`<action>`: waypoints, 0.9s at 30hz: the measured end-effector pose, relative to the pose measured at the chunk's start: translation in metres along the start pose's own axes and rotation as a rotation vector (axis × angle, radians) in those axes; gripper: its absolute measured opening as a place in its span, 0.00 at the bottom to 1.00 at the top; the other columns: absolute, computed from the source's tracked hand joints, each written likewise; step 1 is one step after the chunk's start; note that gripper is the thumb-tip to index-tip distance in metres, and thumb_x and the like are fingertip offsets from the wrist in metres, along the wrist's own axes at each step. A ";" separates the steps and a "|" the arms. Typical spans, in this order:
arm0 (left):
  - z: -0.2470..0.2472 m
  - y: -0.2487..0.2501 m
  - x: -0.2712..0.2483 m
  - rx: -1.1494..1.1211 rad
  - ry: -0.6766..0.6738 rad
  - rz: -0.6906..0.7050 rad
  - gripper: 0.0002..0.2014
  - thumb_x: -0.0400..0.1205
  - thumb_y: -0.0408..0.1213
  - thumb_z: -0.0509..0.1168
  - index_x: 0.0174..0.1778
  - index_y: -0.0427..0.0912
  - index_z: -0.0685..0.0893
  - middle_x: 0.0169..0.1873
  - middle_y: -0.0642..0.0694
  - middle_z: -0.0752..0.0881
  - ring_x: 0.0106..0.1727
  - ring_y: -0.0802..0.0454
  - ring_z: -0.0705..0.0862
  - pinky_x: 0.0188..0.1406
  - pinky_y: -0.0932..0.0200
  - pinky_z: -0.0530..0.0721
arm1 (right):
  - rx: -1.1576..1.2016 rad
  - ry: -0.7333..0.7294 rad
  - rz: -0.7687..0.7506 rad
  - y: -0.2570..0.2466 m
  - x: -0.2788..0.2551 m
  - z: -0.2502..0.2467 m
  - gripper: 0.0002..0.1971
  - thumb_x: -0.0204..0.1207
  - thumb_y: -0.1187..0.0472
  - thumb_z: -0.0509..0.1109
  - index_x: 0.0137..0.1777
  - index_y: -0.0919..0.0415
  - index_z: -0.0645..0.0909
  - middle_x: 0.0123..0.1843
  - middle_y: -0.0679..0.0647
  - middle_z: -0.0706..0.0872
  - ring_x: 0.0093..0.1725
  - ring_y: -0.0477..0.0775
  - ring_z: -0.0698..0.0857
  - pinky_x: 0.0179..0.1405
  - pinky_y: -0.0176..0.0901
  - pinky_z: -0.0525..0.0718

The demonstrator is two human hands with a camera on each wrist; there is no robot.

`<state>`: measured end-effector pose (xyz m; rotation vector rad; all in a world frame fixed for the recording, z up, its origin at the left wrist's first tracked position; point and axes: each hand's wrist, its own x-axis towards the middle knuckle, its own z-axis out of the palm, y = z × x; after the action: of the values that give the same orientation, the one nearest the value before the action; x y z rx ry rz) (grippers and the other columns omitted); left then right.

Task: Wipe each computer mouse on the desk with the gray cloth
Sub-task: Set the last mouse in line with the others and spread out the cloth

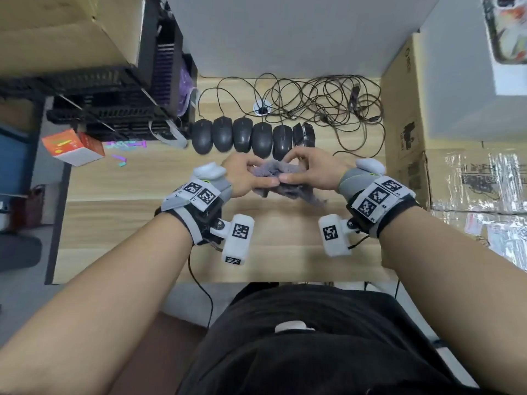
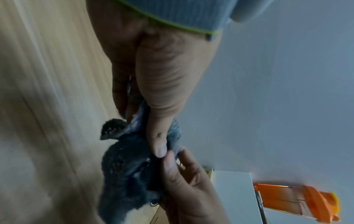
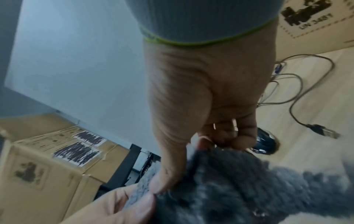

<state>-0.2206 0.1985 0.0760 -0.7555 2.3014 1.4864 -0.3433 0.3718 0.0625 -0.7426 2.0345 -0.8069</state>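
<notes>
Both bare forearms are reaching out from the near edge, and between them the left hand [image 1: 245,175] and the right hand [image 1: 310,171] are meeting over the middle of the wooden table [image 1: 119,218]. Bunched between them is the gray cloth [image 1: 273,173], and both hands are gripping it: the left thumb and fingers are pinching one side, the right thumb and curled fingers are pinching the other, with the two thumb tips nearly touching on top. A loose tail of the cloth is hanging down on the near right side toward the tabletop. In the left wrist view the cloth [image 2: 126,166] is showing as a dark fuzzy wad trapped under the thumb; in the right wrist view it [image 3: 239,181] is filling the near part of the picture.

Just beyond the hands, six black computer mice [image 1: 252,136] are sitting side by side in a row, the rightmost one [image 1: 304,134] a shinier, more angular model. Whether the cloth is touching any mouse, I cannot tell. Their cables [image 1: 313,101] are lying in a tangle on the far right of the table. Cardboard boxes [image 1: 405,115] are standing on the right, black racks [image 1: 114,109] on the far left, and an orange and white box [image 1: 74,146] near the left edge.
</notes>
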 end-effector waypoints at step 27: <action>-0.078 -0.014 -0.064 0.319 0.220 -0.042 0.07 0.75 0.52 0.79 0.36 0.58 0.90 0.33 0.50 0.90 0.38 0.52 0.85 0.44 0.56 0.82 | -0.088 0.084 -0.093 -0.035 -0.003 0.021 0.10 0.81 0.51 0.67 0.39 0.53 0.79 0.36 0.48 0.82 0.37 0.50 0.79 0.41 0.45 0.78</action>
<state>-0.1576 0.1400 0.1314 -0.9020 2.5798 1.0234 -0.3165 0.3466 0.0800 -0.8711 2.1352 -0.8177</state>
